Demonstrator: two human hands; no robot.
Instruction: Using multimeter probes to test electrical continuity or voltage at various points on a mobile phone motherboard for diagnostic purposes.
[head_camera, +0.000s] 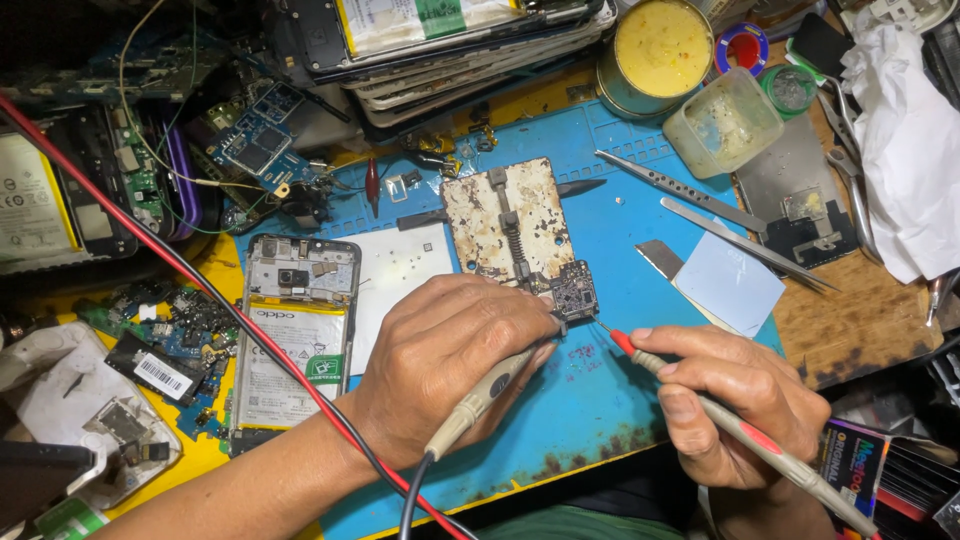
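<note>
My left hand (440, 360) grips a grey test probe (485, 390) with a black lead, its tip at the lower left edge of a small dark circuit board (574, 290). That board is clamped at the corner of a worn, paint-chipped holder plate (505, 215). My right hand (735, 400) holds a second grey probe with a red tip (622, 342), its needle pointing at the board's lower right side. Both hands rest on a blue work mat (600, 400).
An opened phone with its battery exposed (298, 335) lies left of my hand, crossed by a red lead (150, 240). Tweezers (680, 190), a flux tin (660, 50), a plastic cup (722, 120), stacked phone parts (440, 40) and loose boards (255, 140) crowd the bench.
</note>
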